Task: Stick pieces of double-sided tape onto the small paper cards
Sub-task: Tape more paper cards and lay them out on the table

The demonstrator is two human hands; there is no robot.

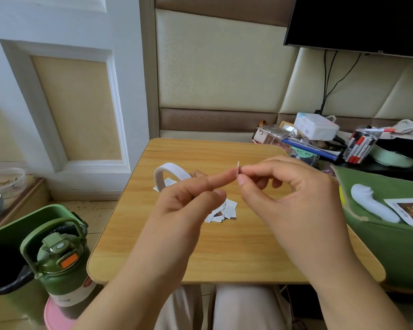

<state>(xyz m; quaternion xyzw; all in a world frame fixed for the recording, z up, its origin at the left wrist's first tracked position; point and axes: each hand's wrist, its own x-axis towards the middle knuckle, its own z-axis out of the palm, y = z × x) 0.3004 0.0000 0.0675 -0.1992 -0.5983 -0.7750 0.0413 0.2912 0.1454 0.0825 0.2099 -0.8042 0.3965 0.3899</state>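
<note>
Right hand: my right hand (293, 194) pinches a tiny white piece of double-sided tape (238, 168) between thumb and forefinger, above the table.
Left hand: my left hand (188, 201) extends its forefinger (216, 182) so that the tip meets the tape piece; its other fingers are curled and hold nothing I can make out.
Tape roll: the white ring-shaped roll of double-sided tape (168, 173) stands on edge on the table, just behind my left hand.
Cards: the small white printed paper cards (224, 211) lie in a loose heap at mid-table, below my hands; one more card (168, 181) lies at the roll.
Surface: a light wood-grain table with rounded corners (224, 253), over my lap.
Left side: a green lidded water bottle (62, 260) on a pink base, beside a white panelled door (65, 91).
Right side: a green cushion (391, 246) bearing a white sock (372, 203).
Back: a padded cream wall (224, 67), a black screen (358, 22), and a cluttered shelf with red-capped markers (359, 146).
</note>
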